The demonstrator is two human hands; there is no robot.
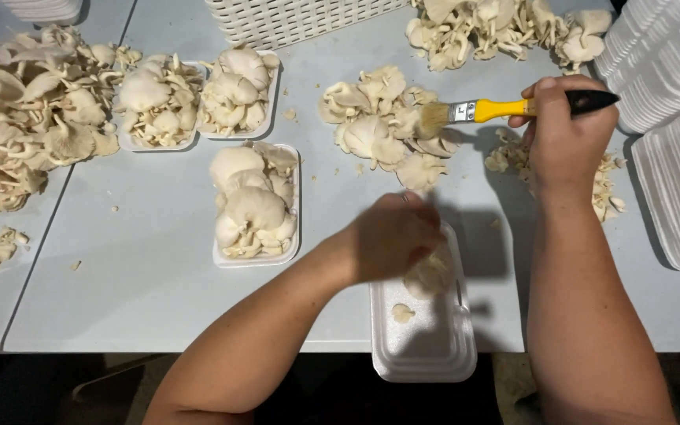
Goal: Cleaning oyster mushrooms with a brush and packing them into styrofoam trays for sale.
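left hand closed on oyster mushroom over foam tray | right hand gripping yellow-handled brush | best set down gently, caps unbruised

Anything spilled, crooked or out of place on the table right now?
Mushroom crumbs lie scattered loose on the table by the right hand. The foam tray under the left hand overhangs the table's near edge.
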